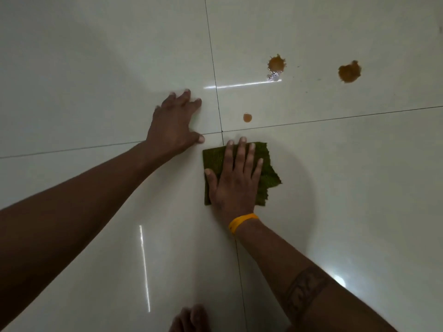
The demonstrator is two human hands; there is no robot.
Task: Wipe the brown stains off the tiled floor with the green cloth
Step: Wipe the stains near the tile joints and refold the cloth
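Dim indoor light, streaky glare on glossy tiled floor (359,188), soft shadows, wide-angle bend at edges, slight blur

- The left hand (173,127) lies palm down with fingers spread and straight; its bare forearm reaches in from the lower left.
- The right hand (236,178) lies flat, palm down, fingers straight and slightly fanned, thumb out to the left.
- The right wrist wears a thin yellow band (242,222); its forearm bears a dark band tattoo.
- Bare toes (191,318) show at the bottom edge.
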